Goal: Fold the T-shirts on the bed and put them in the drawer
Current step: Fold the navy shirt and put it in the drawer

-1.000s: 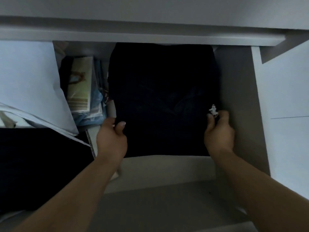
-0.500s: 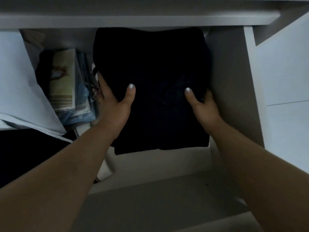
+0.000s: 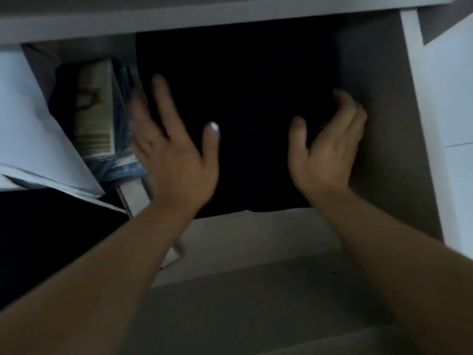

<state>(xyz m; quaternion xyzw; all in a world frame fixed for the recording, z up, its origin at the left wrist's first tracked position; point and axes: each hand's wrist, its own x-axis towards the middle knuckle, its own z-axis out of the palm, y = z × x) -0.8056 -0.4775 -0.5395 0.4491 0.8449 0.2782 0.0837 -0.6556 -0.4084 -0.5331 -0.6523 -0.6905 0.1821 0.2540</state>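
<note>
A folded black T-shirt (image 3: 250,80) lies flat inside the open white drawer (image 3: 384,124), pushed toward the back. My left hand (image 3: 176,155) hovers over the shirt's left edge with fingers spread and holds nothing. Over the shirt's right edge is my right hand (image 3: 330,144), its fingers loosely curled and empty. Both hands are blurred by motion. Neither hand grips the shirt.
Folded printed and blue clothes (image 3: 102,124) fill the drawer's left part. A white sheet or panel (image 3: 33,129) slants at the left, with dark fabric (image 3: 51,239) below it. The drawer's front edge (image 3: 256,242) lies under my forearms. The cabinet top (image 3: 179,19) overhangs the back.
Both hands have let go of the black T-shirt and lifted off it, fingers opening. The shirt stays in the drawer, set further back than a second ago.
</note>
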